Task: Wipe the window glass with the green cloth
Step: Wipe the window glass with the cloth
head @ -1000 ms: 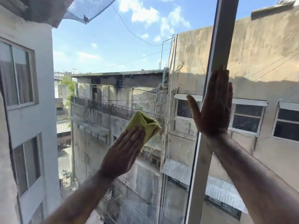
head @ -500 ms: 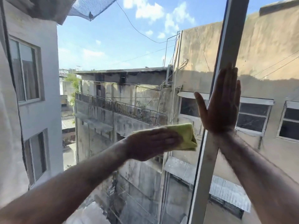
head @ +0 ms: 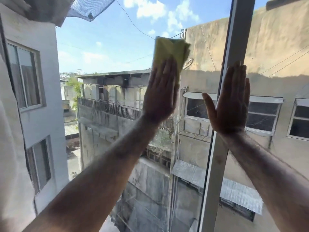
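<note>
The green cloth (head: 168,51) is folded and pressed flat on the window glass (head: 107,52), high in the middle of the pane. My left hand (head: 160,94) lies flat on the cloth's lower part, fingers pointing up, holding it against the glass. The cloth's top half sticks out above my fingertips. My right hand (head: 231,99) rests flat and open on the white vertical window frame (head: 217,156), fingers together and thumb spread to the left, holding nothing.
The white frame bar runs top to bottom right of centre, with another pane (head: 275,64) to its right. Through the glass are a white building (head: 33,97) at left, grey concrete buildings across, and sky above.
My left hand has swept the cloth from the lower middle of the pane, across to the right, then up high on the glass. My right hand has stayed on the frame.
</note>
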Tool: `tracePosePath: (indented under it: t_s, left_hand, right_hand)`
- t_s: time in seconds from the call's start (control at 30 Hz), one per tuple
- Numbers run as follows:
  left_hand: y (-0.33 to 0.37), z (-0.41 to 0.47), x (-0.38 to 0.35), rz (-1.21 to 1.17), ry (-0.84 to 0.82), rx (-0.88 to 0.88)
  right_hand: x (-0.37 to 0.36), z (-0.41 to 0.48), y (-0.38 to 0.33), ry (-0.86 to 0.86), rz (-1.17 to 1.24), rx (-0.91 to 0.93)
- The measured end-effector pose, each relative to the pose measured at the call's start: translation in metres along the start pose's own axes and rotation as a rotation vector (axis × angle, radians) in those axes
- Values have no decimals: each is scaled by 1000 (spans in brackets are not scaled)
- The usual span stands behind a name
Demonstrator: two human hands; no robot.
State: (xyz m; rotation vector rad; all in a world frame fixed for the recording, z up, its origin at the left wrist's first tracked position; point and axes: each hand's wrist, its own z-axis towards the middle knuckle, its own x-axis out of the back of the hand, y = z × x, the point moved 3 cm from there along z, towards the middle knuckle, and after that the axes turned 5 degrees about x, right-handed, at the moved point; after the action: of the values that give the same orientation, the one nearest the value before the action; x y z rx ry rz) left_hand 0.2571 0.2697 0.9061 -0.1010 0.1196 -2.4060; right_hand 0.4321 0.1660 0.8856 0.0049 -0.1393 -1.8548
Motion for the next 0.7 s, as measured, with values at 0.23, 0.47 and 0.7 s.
tracePosePath:
  t_s: [0.23,0.47,0.7]
  left_hand:
    - [-47,-129,21,4,-259,-239]
    - [-106,-22,44,17,128,560]
    - [-2,-61,-2,-29,-230,-381]
  right_hand:
    - [1,1,1,-7,-11,-8]
    - [2,1,0,5,0,-10]
    - [1,0,0,12,-18,-5]
